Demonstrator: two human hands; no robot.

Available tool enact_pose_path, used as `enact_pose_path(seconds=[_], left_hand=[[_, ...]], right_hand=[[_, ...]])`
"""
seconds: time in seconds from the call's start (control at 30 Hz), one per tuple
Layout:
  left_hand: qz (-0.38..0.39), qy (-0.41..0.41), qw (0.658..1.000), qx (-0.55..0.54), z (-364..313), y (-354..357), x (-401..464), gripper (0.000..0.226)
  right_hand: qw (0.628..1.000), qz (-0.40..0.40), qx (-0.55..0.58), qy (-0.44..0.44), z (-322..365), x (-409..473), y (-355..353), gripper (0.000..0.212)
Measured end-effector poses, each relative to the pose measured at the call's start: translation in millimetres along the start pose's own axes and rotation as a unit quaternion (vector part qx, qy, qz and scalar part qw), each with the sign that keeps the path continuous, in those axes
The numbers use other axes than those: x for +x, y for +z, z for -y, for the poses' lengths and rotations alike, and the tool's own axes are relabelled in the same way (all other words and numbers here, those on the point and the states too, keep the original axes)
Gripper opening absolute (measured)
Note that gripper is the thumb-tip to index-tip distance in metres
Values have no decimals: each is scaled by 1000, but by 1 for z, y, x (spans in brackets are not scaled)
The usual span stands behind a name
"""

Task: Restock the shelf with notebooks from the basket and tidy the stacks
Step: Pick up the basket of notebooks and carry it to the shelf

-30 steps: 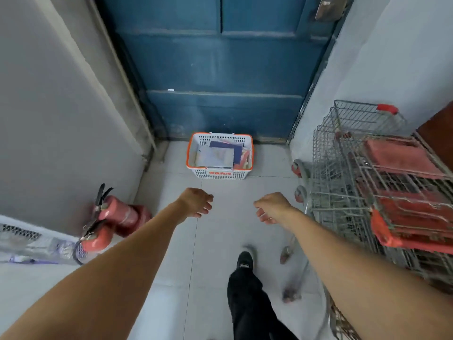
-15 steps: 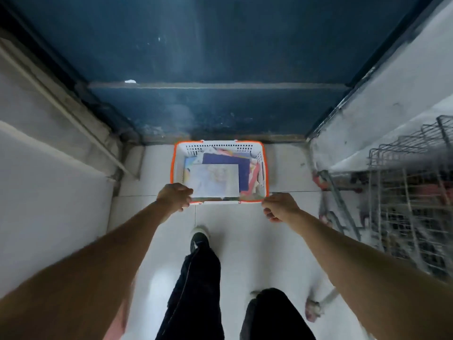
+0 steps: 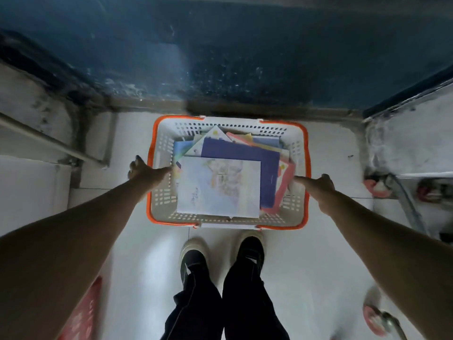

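Note:
A white basket with an orange rim (image 3: 307, 148) stands on the pale floor in front of my feet. Several notebooks lie loosely inside it. A pale illustrated notebook (image 3: 218, 187) lies on top, and under it is a dark blue notebook (image 3: 257, 155). My left hand (image 3: 147, 171) is at the basket's left rim, its thumb stretched over the rim to the inside. My right hand (image 3: 316, 184) is at the right rim, with a finger stretched in over the edge. Neither hand holds a notebook. No shelf is in view.
A dark blue door (image 3: 220, 57) closes off the space right behind the basket. Grey walls stand on both sides. Red cart wheels (image 3: 375, 187) and a metal frame sit at the right. A red object (image 3: 83, 315) lies at the bottom left. My shoes (image 3: 250, 251) nearly touch the basket.
I have stepped up to the basket and leaned over it. Both hands moved from its near corners to its left and right rims.

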State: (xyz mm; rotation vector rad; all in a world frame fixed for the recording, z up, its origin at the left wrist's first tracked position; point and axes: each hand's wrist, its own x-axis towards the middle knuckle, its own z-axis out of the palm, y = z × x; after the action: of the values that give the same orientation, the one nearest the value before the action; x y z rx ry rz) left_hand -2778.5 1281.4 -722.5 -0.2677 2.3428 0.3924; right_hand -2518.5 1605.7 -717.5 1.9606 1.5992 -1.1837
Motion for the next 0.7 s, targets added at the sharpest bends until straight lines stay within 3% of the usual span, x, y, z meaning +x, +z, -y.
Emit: enact_pose_path(seconds=[0.17,0.27,0.47,0.7], left_hand=[[134,-69,979,-138,17,16,43,37],[94,-73,978,-173,22,21,68,35],[146,-101,951,-255,25,35,96,40],[144,-47,969,-195,6,-17,22,45]], right_hand=[[992,59,96,55,-8,49,16,38],[992,42,116,28,-8,66,24,34],[992,19,123,-3,-9,81,35,36],[975,16,215,47,-86,-28,-16,32]])
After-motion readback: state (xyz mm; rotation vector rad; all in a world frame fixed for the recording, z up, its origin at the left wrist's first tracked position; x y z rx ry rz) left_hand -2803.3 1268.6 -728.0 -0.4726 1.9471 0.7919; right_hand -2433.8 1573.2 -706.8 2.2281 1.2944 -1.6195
